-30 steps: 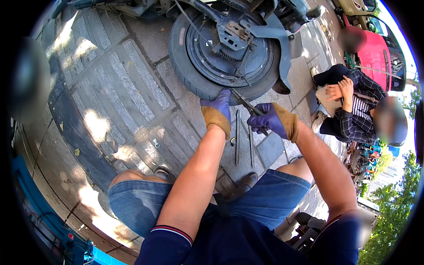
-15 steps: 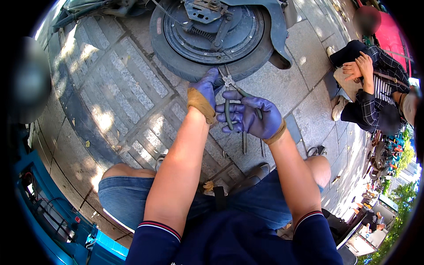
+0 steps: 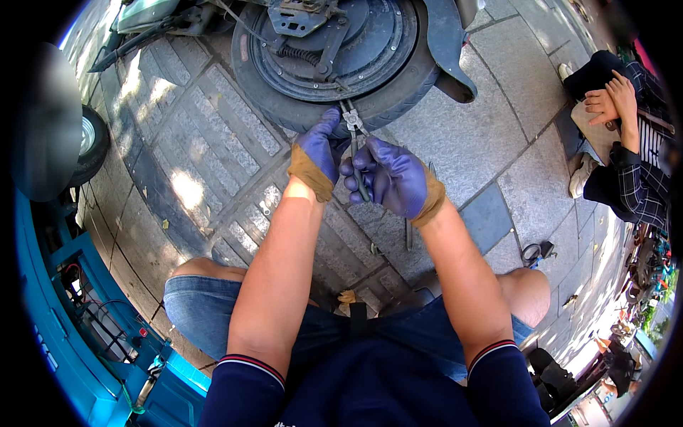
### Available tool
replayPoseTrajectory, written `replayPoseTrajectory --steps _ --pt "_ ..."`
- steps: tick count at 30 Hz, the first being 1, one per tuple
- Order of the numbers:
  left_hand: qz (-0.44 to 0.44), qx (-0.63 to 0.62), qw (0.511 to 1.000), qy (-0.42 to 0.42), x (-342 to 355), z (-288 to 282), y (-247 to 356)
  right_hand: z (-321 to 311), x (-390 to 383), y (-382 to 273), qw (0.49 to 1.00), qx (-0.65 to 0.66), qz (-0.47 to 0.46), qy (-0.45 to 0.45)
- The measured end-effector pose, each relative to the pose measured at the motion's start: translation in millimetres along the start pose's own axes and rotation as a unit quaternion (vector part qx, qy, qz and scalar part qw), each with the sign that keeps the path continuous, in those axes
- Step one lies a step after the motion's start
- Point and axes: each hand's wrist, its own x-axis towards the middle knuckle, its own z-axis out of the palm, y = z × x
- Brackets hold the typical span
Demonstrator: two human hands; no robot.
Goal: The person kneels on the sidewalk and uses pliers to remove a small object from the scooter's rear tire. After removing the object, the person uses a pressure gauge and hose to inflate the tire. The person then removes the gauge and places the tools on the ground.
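A pair of pliers (image 3: 353, 121) with slim jaws and dark green handles is gripped in my right hand (image 3: 395, 178), its fingers closed around the handles. The jaw tips reach over the black tyre (image 3: 398, 107), to the edge of the wheel's grey metal hub (image 3: 370, 67). What the tips touch is too small to tell. My left hand (image 3: 316, 153) is just left of the pliers at the tyre's near side. Its thumb points up against the tyre and its other fingers are curled and mostly hidden. Both hands wear purple-coated gloves with tan cuffs.
A thin metal tool (image 3: 409, 235) lies on the paving below my right hand. A black mudguard (image 3: 447, 53) curves beside the wheel. At right sits a person (image 3: 633, 135) with hands together. A blue vehicle (image 3: 92, 299) stands at left, near another wheel (image 3: 89, 146).
The pliers' spread handles have come closer together, and my right hand's fingers have folded around them. The jaws have moved up over the tyre toward the hub. The head view has shifted slightly.
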Motion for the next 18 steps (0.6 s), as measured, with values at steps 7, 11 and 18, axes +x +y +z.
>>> replayPoseTrajectory --steps 7,11,18 --pt "0.050 -0.037 0.998 -0.020 -6.2 7.5 0.2 29.2 -2.4 -16.7 0.987 -0.045 0.058 0.144" --pt "0.071 -0.049 0.996 -0.013 -3.7 7.1 -3.6 55.3 -5.2 -49.7 0.954 -0.201 0.099 0.201" --pt "0.130 -0.008 0.991 0.020 -4.3 10.9 -10.3 99.6 8.5 -81.9 0.864 -0.350 0.207 0.296"
